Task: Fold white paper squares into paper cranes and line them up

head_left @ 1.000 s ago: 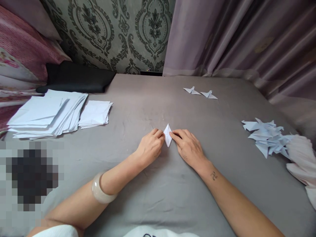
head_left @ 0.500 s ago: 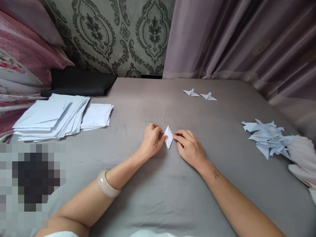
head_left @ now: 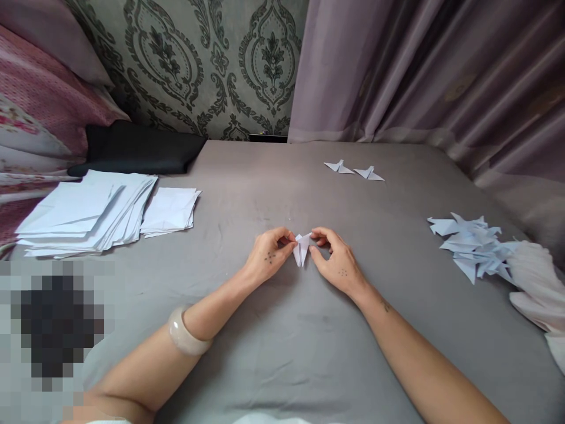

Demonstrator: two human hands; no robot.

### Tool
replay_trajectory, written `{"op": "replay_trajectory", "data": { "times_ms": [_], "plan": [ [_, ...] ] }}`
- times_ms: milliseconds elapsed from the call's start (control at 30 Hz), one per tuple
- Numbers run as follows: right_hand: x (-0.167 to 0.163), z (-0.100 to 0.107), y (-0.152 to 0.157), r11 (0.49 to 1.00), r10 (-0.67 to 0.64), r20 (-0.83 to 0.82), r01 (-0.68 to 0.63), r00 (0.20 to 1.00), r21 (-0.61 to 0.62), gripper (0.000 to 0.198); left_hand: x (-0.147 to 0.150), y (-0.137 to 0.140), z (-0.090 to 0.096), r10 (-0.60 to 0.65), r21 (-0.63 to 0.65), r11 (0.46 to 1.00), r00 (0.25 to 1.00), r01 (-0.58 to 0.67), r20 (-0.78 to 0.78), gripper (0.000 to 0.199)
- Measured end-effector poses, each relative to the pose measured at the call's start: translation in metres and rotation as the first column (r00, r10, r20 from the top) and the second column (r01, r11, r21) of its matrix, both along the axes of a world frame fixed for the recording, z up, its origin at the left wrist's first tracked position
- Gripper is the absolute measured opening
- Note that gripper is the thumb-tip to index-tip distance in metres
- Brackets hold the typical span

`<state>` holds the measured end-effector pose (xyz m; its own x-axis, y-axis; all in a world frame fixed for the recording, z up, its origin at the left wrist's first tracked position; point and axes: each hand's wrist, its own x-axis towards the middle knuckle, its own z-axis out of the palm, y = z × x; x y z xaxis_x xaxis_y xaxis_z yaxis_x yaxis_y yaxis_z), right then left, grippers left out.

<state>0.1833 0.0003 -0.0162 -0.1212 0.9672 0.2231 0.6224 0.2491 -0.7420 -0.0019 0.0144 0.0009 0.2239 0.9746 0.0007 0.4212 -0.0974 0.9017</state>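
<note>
A small white folded origami paper lies on the grey sheet in front of me, its narrow points toward me and a flap sticking out at the upper right. My left hand is closed, thumb and forefinger pinching the paper's left edge. On the other side is my right hand; its forefinger tip meets the raised flap, while the thumb is held apart from it, close to the paper's right edge. Its remaining fingers are curled and partly hidden.
Two folded paper birds lie farther back. A heap of similar paper birds is at the right beside a pale cloth. At left are a large paper stack, a smaller stack and a black folded item.
The paper's upper point has come down, so the diamond is now shorter with a flap out to the right. My right thumb and forefinger have spread apart. The view has shifted slightly.
</note>
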Motion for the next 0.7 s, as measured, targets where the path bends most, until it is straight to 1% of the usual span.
{"op": "replay_trajectory", "data": {
  "times_ms": [67,133,233,333,400,433,500,567,600,700],
  "plan": [
    [0.000,0.000,0.000,0.999,0.010,-0.051,-0.012,0.999,-0.039,0.044,0.001,-0.002,0.003,-0.004,0.001,1.000,0.999,0.004,0.038,0.012],
    [-0.001,0.001,0.000,0.996,0.031,-0.101,-0.039,0.994,-0.081,0.050,0.002,-0.003,0.004,-0.032,0.020,0.999,0.997,0.031,0.064,0.014],
    [-0.003,0.006,-0.001,0.980,0.021,-0.241,-0.069,0.970,-0.189,0.049,0.002,-0.004,0.004,-0.075,0.047,0.996,0.991,0.070,0.114,0.013],
    [-0.006,0.010,-0.002,0.945,-0.025,-0.446,-0.125,0.895,-0.302,0.043,0.003,-0.003,0.002,-0.072,0.042,0.997,0.971,0.065,0.226,0.011],
    [-0.007,0.013,-0.002,0.921,-0.058,-0.535,-0.162,0.843,-0.355,0.037,0.003,-0.002,0.003,-0.040,0.005,0.999,0.945,0.041,0.326,0.014],
    [-0.008,0.014,-0.001,0.909,-0.082,-0.564,-0.170,0.821,-0.380,0.035,0.004,-0.002,0.003,-0.018,-0.021,0.999,0.930,0.027,0.368,0.019],
    [-0.008,0.017,0.000,0.884,-0.147,-0.616,-0.177,0.774,-0.432,0.032,0.004,-0.001,0.005,0.041,-0.088,0.996,0.901,-0.004,0.432,0.035],
    [-0.008,0.019,0.000,0.857,-0.212,-0.675,-0.197,0.707,-0.476,0.031,0.004,0.000,0.005,0.095,-0.175,0.985,0.883,-0.015,0.460,0.049],
    [-0.008,0.021,0.000,0.843,-0.235,-0.702,-0.217,0.673,-0.491,0.031,0.003,0.000,0.005,0.105,-0.217,0.976,0.877,-0.001,0.469,0.051],
    [-0.010,0.024,-0.001,0.808,-0.263,-0.763,-0.296,0.591,-0.508,0.030,0.004,0.000,0.005,0.083,-0.298,0.950,0.843,0.094,0.532,0.043]
  ]
}}
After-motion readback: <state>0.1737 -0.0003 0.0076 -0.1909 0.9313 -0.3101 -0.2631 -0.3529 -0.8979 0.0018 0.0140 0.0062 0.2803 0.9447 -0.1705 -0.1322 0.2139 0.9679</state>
